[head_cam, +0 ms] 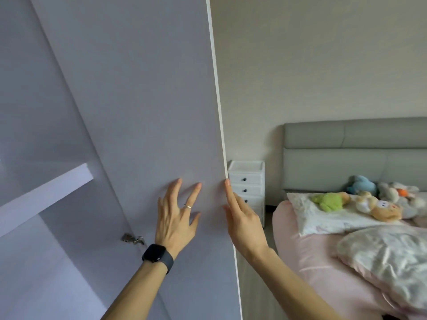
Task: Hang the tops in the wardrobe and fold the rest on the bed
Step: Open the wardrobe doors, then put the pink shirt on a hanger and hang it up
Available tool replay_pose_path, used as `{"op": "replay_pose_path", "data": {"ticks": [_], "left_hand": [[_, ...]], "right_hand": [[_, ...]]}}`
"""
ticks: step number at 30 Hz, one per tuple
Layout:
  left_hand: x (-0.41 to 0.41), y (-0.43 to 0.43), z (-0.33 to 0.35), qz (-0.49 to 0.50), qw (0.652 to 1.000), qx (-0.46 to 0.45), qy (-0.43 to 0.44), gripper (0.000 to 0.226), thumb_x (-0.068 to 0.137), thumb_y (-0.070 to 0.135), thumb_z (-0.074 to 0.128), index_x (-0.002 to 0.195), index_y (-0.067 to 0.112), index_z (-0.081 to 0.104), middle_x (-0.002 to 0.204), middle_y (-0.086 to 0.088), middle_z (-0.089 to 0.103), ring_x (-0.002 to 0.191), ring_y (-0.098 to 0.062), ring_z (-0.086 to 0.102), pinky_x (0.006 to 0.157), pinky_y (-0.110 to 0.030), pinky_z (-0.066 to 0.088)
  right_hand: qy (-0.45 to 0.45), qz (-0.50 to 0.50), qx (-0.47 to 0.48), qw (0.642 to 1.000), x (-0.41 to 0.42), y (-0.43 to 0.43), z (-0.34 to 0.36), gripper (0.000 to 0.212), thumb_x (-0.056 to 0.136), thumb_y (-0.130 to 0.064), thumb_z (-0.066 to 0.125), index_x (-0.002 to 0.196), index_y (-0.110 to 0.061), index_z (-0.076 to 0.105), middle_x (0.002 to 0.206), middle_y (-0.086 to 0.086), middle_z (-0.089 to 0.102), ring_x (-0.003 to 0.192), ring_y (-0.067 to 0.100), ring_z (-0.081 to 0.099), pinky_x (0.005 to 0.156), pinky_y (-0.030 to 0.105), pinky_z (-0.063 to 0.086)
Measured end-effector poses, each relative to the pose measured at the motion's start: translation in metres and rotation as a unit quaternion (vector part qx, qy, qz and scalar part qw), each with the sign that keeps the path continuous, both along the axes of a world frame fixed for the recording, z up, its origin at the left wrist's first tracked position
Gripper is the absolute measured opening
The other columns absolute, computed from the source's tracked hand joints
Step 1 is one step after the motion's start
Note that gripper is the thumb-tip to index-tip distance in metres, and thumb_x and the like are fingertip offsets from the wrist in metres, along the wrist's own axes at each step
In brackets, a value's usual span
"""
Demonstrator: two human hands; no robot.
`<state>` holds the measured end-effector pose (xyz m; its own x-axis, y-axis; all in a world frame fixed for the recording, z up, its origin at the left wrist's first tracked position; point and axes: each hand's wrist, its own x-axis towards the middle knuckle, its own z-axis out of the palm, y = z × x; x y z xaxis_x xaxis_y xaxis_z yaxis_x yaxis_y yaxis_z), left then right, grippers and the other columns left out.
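Pressing door (pixel 138 112) inner face w/ L grip (pixel 178 213), fingers spread flat; laying R grip (pixel 242 218) straight-fingered along free edge, clasping nothing. Stands upright betw. grips, long axis vertical, edge nearer R. No tops in view; bed (pixel 300 250) off to R.

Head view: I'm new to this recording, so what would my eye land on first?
The big pale wardrobe door fills the left half, with the left hand spread flat on it and the right hand at its edge. To the right, bright plush toys lie on the pink bed by the grey headboard.
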<state>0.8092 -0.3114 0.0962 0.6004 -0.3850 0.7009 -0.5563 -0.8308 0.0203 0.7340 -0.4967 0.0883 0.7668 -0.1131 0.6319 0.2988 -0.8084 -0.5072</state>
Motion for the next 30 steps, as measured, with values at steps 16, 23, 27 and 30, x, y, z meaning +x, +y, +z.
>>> {"op": "replay_pose_path", "data": {"ticks": [16, 23, 27, 30], "left_hand": [[0.052, -0.019, -0.017, 0.008, 0.999, 0.038, -0.012, 0.102, 0.071, 0.031, 0.086, 0.157, 0.027, 0.030, 0.166, -0.018, 0.009, 0.151, -0.041, 0.013, 0.093, -0.076, 0.041], [0.033, -0.017, -0.017, -0.060, 0.998, -0.029, -0.021, 0.085, 0.078, 0.012, 0.074, 0.154, 0.020, 0.038, 0.163, -0.019, 0.016, 0.148, -0.042, 0.021, 0.105, -0.060, 0.040], [-0.013, -0.031, -0.055, -0.139, 0.988, -0.032, 0.065, 0.061, 0.081, 0.012, 0.072, 0.140, 0.018, 0.057, 0.147, -0.009, 0.048, 0.125, -0.032, 0.051, 0.094, -0.050, 0.051], [-0.061, -0.058, -0.097, -0.206, 0.962, 0.016, 0.180, 0.056, 0.082, 0.010, 0.072, 0.136, 0.021, 0.061, 0.135, -0.005, 0.059, 0.117, -0.030, 0.058, 0.094, -0.044, 0.050]], "right_hand": [[0.063, -0.164, -0.148, 0.973, 0.030, -0.003, -0.064, 0.112, 0.057, 0.015, 0.066, 0.158, -0.015, 0.030, 0.165, 0.009, 0.026, 0.143, 0.030, 0.043, 0.102, 0.045, 0.051], [0.104, -0.125, -0.137, 0.977, 0.005, 0.004, -0.060, 0.093, 0.081, 0.005, 0.050, 0.162, -0.019, 0.011, 0.169, 0.000, -0.002, 0.156, 0.023, 0.010, 0.121, 0.048, 0.027], [0.084, -0.146, -0.089, 0.982, -0.064, -0.012, -0.081, 0.080, 0.079, -0.005, 0.062, 0.155, -0.018, 0.039, 0.163, 0.008, 0.032, 0.146, 0.028, 0.037, 0.112, 0.040, 0.039], [0.134, -0.193, -0.044, 0.971, -0.138, -0.036, -0.117, 0.071, 0.084, -0.012, 0.068, 0.151, -0.020, 0.046, 0.158, 0.008, 0.041, 0.143, 0.029, 0.039, 0.109, 0.040, 0.041]]}}
